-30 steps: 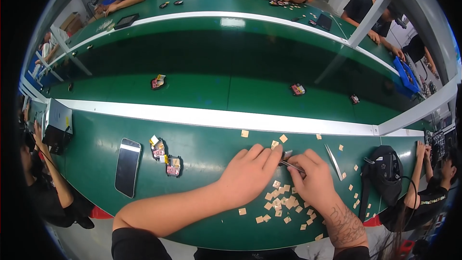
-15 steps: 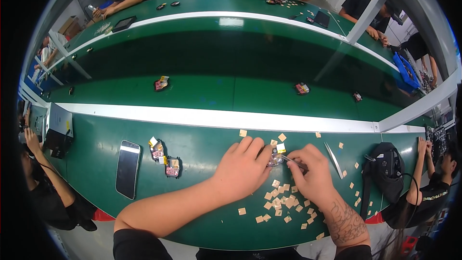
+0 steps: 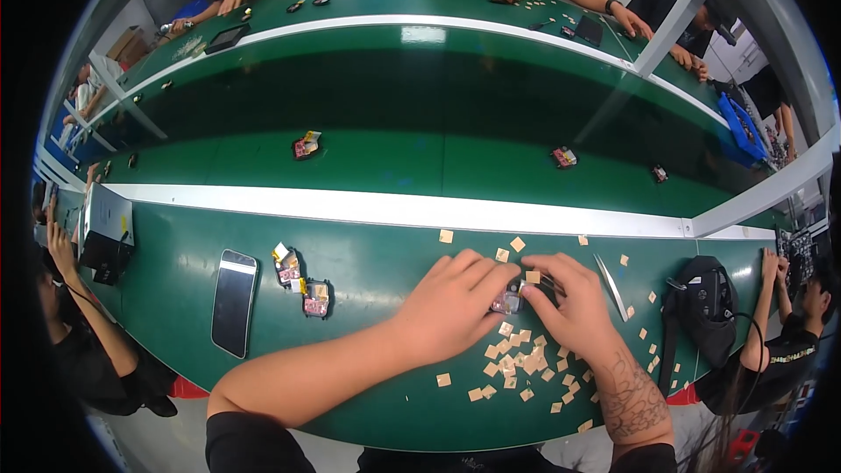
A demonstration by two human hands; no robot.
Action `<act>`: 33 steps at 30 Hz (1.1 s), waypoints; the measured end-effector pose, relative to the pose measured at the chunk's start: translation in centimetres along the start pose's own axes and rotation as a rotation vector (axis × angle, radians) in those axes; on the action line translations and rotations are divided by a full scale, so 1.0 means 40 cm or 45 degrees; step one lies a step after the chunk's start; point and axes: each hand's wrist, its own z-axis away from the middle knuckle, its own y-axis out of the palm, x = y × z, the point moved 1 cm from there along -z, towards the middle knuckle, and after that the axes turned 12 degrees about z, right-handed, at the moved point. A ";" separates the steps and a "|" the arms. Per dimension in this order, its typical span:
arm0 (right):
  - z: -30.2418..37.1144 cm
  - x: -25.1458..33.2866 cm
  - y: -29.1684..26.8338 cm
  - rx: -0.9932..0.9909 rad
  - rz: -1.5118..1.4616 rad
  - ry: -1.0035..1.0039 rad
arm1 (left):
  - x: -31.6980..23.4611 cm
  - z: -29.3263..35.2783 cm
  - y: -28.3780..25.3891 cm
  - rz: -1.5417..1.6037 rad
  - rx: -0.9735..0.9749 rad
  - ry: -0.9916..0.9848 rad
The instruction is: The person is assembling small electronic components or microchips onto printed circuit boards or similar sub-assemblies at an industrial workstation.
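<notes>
My left hand (image 3: 460,302) is closed round the left side of a small electronic module (image 3: 506,301) with a clear, dark-edged case, holding it on the green table. On the module's right side, my right hand (image 3: 571,302) is curled in with its thumb at a whitish flap. A small beige square (image 3: 533,277) shows between the right thumb and forefinger; whether they pinch it is unclear. No tool shows in the right hand, though part of its palm is hidden. Many loose beige squares (image 3: 517,359) lie scattered just below my hands.
Left of my arm are a phone (image 3: 234,305) and two more modules (image 3: 316,299). Silver tweezers (image 3: 611,287) and a black bag (image 3: 701,308) lie to the right. Beyond a white rail (image 3: 377,204), modules (image 3: 307,145) sit on a green belt. Co-workers sit around.
The dark pointed tool in my right hand no longer shows. My right fingers have closed in on the module, and a beige square appears between them. Modules on the belt have shifted right.
</notes>
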 end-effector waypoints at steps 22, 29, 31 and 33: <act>0.000 -0.022 -0.034 0.406 -0.234 -0.012 | -0.015 0.040 -0.001 -0.463 0.168 0.261; -0.010 -0.006 -0.064 0.465 -0.143 -0.096 | -0.012 0.039 -0.005 -0.438 0.176 0.263; -0.006 0.005 -0.059 0.440 -0.104 -0.135 | -0.008 0.043 -0.002 -0.434 0.176 0.257; 0.002 0.014 -0.046 0.420 -0.064 -0.170 | -0.012 0.036 -0.005 -0.428 0.146 0.285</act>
